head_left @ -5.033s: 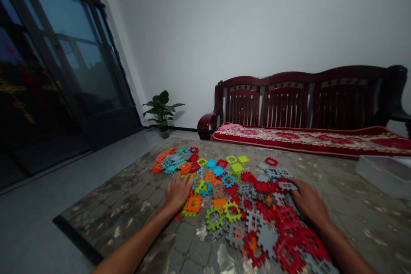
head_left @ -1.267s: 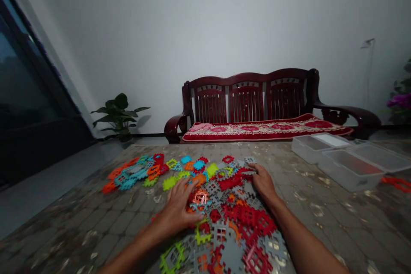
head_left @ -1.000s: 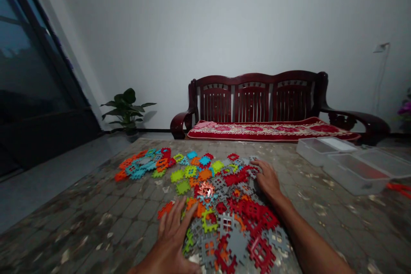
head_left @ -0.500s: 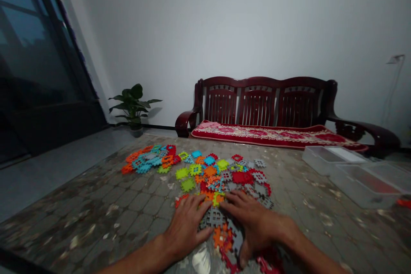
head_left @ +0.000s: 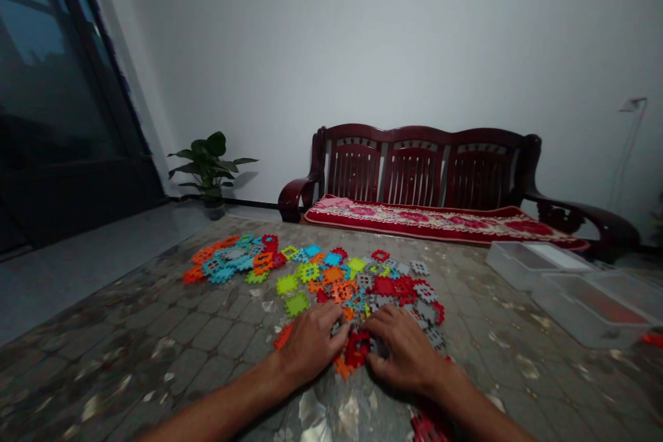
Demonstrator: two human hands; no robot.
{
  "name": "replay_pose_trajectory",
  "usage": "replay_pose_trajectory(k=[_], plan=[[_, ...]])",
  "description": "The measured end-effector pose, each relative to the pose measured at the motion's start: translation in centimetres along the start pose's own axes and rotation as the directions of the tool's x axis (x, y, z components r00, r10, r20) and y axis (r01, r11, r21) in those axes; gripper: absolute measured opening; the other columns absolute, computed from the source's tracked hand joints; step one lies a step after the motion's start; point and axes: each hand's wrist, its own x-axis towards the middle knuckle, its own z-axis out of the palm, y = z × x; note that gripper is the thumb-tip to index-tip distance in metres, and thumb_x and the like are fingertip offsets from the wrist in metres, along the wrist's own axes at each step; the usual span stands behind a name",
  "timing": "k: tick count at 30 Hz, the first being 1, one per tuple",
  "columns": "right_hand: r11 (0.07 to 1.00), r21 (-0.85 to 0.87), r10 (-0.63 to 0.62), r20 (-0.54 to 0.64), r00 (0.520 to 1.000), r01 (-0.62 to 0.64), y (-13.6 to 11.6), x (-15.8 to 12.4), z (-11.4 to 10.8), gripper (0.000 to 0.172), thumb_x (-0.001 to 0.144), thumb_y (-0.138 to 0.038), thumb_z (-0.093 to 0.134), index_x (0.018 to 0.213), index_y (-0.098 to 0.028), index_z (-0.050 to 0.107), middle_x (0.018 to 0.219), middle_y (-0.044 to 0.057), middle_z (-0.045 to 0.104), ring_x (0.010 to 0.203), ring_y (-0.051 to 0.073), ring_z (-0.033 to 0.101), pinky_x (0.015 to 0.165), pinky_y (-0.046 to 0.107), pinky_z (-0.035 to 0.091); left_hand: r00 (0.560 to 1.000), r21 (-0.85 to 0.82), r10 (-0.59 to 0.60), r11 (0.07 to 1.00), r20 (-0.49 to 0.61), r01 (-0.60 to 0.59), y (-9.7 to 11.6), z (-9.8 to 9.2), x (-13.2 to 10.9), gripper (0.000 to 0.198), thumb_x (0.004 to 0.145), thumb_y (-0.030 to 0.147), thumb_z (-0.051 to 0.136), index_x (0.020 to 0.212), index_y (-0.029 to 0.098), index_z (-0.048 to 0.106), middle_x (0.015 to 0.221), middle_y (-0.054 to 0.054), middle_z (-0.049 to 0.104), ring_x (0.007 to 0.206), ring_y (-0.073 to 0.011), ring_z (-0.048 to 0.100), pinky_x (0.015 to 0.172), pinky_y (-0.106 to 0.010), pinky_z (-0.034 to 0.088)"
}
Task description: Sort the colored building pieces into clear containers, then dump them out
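Many flat notched plastic pieces in red, grey, orange, green and blue lie heaped on the patterned table [head_left: 207,331]. My left hand [head_left: 313,338] rests at the near left side of the heap, its fingers curled over a grey piece. At the near right side, my right hand [head_left: 401,349] has its fingers bent over grey pieces. Between the hands lie a red piece [head_left: 358,349] and an orange piece [head_left: 342,367]. A green piece [head_left: 297,304] is just beyond my left hand. More red pieces [head_left: 429,428] lie near my right forearm.
Another group of orange and blue pieces [head_left: 228,262] lies at the left. Clear plastic boxes [head_left: 585,304] stand on the right side of the table. Behind are a dark red wooden bench [head_left: 414,169] and a potted plant [head_left: 210,166].
Both hands have drawn closer together with fingers more bent. The pieces that lay between them near the front edge have been pushed up toward the heap. The view has shifted slightly.
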Motion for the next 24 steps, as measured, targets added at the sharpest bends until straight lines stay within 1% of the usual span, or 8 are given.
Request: replay_pose_trajectory(k=[5, 8, 12, 15, 18, 21, 23, 24], plan=[[0.996, 0.03, 0.086, -0.1, 0.991, -0.084, 1.4, 1.7, -0.2, 0.027, 0.077, -0.022, 0.06, 0.101, -0.021, 0.072, 0.104, 0.008, 0.071, 0.104, 0.024, 0.059, 0.092, 0.034, 0.042, 0.989, -0.092, -0.137, 0.987, -0.062, 0.131, 0.7, -0.5, 3.5, 0.019, 0.092, 0.023, 0.051, 0.08, 0.023, 0.065, 0.085, -0.003, 0.072, 0.082, -0.0201, 0.066, 0.076, -0.028, 0.044], [0.979, 0.117, 0.191, -0.217, 0.957, -0.169, 2.7, 3.6, -0.6, 0.029, 0.075, -0.022, 0.061, 0.101, -0.02, 0.073, 0.105, 0.008, 0.073, 0.105, 0.025, 0.062, 0.094, 0.034, 0.045, 0.981, -0.112, -0.174, 0.98, -0.081, 0.165, 1.1, -0.8, 5.9, 0.018, 0.093, 0.025, 0.053, 0.086, 0.022, 0.068, 0.089, -0.003, 0.074, 0.086, -0.0211, 0.068, 0.08, -0.029, 0.046], [0.922, 0.358, 0.281, -0.354, 0.892, -0.148, 5.8, 5.8, -1.2, 0.035, 0.081, -0.034, 0.059, 0.11, -0.021, 0.073, 0.112, 0.008, 0.075, 0.107, 0.026, 0.066, 0.1, 0.04, 0.047, 0.985, -0.094, -0.133, 0.988, -0.11, 0.123, 1.7, -0.8, 7.0, 0.025, 0.096, 0.03, 0.054, 0.117, 0.022, 0.066, 0.121, -0.007, 0.071, 0.115, -0.0247, 0.063, 0.103, -0.036, 0.046], [0.899, 0.425, 0.311, -0.446, 0.839, -0.107, 9.0, 5.5, -1.6, 0.041, 0.085, -0.047, 0.055, 0.112, -0.021, 0.073, 0.12, 0.01, 0.073, 0.114, 0.028, 0.064, 0.105, 0.045, 0.047, 0.991, -0.007, -0.02, 1.0, -0.133, 0.019, 2.8, -0.1, 5.2, 0.048, 0.09, 0.036, 0.065, 0.135, 0.02, 0.057, 0.148, -0.013, 0.054, 0.14, -0.0324, 0.045, 0.119, -0.052, 0.033], [0.897, 0.362, 0.412, -0.484, 0.772, -0.253, 12.5, 3.5, -1.5, 0.05, 0.088, -0.055, 0.05, 0.118, -0.021, 0.071, 0.127, 0.012, 0.069, 0.122, 0.03, 0.061, 0.11, 0.047, 0.042, 0.982, -0.014, 0.187, 0.982, 0.004, -0.187, 4.0, 1.5, 1.8, 0.067, 0.083, 0.048, 0.073, 0.143, 0.027, 0.051, 0.159, -0.012, 0.042, 0.149, -0.037, 0.032, 0.121, -0.06, 0.029], [0.846, 0.309, 0.532, -0.412, 0.74, -0.435, 15.4, 1.1, -0.8, 0.059, 0.088, -0.059, 0.046, 0.127, -0.02, 0.067, 0.134, 0.013, 0.066, 0.13, 0.031, 0.056, 0.114, 0.047, 0.038, 0.898, -0.056, 0.412, 0.911, 0.153, -0.408, 4.8, 4.2, -1.0, 0.108, 0.066, 0.066, 0.083, 0.156, 0.035, 0.033, 0.168, -0.012, 0.026, 0.153, -0.045, 0.021, 0.121, -0.071, 0.018], [0.805, 0.277, 0.593, -0.353, 0.724, -0.524, 16.5, -0.1, -0.1, 0.065, 0.089, -0.061, 0.042, 0.133, -0.018, 0.064, 0.141, 0.014, 0.062, 0.135, 0.032, 0.052, 0.117, 0.048, 0.035, 0.836, -0.08, 0.512, 0.859, 0.2, -0.507, 5.1, 6.3, -2.0, 0.104, 0.076, 0.065, 0.076, 0.16, 0.04, 0.02, 0.171, -0.012, 0.015, 0.154, -0.0443, 0.017, 0.12, -0.075, 0.014], [0.795, 0.261, 0.607, -0.325, 0.725, -0.548, 16.8, -0.5, 0.2, 0.068, 0.09, -0.062, 0.039, 0.135, -0.017, 0.063, 0.143, 0.015, 0.06, 0.137, 0.033, 0.051, 0.117, 0.049, 0.033, 0.822, -0.087, 0.528, 0.849, 0.215, -0.522, 5.3, 7.3, -2.2, 0.099, 0.081, 0.063, 0.073, 0.16, 0.041, 0.017, 0.171, -0.013, 0.013, 0.155, -0.044, 0.015, 0.118, -0.076, 0.014]])
